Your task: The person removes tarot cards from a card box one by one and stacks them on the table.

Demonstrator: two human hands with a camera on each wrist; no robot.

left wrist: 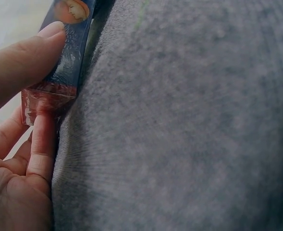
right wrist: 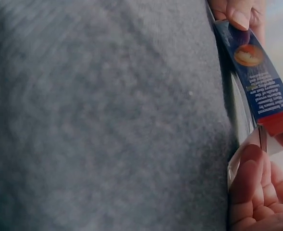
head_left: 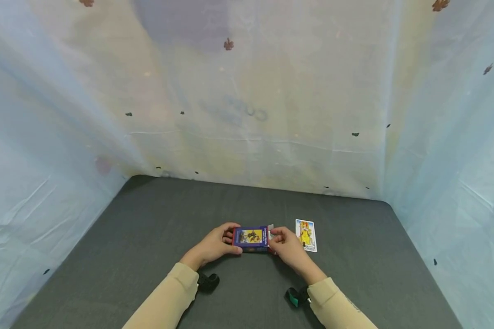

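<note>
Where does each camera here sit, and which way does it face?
Head: head-worn, facing forward and down at table, box and card; left hand, right hand, sleeves show.
Left wrist: wrist-worn, facing table and box; left hand shows.
Right wrist: wrist-worn, facing table and box; right hand and left thumb show.
Shared: both wrist views show the box's blue side.

A dark blue box [head_left: 250, 236] with red ends and a yellow picture panel lies face up, lengthwise across the lower centre of the head view. Its right end is open, a pale flap [head_left: 271, 226] sticking out; one narrow side bears a round portrait [right wrist: 248, 55] and white lettering [right wrist: 270, 96].
</note>
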